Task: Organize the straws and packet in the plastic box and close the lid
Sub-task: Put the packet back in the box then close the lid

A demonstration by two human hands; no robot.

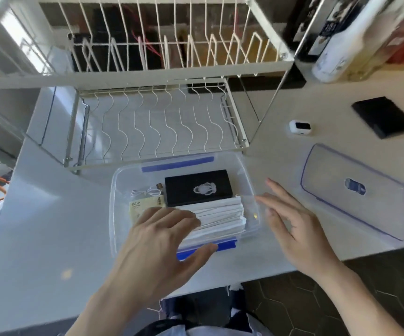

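A clear plastic box [118,190] with blue clips stands open on the white counter. Inside lie a bundle of white paper-wrapped straws [220,218], a black packet [198,187] with a white emblem, a yellowish packet [145,204] and a white cable [147,191]. My left hand [162,241] reaches over the box's near left part, fingers spread and relaxed above the straws' left end, thumb over the front blue clip. My right hand [290,229] hovers open just right of the box, fingers straight. The clear lid [356,190] lies apart on the counter to the right.
A white wire dish rack [157,122] stands directly behind the box. At the right back lie a small white device [300,127] and a black flat case [383,117]. Bottles [341,44] stand at the far right corner. The counter's front edge runs just below my hands.
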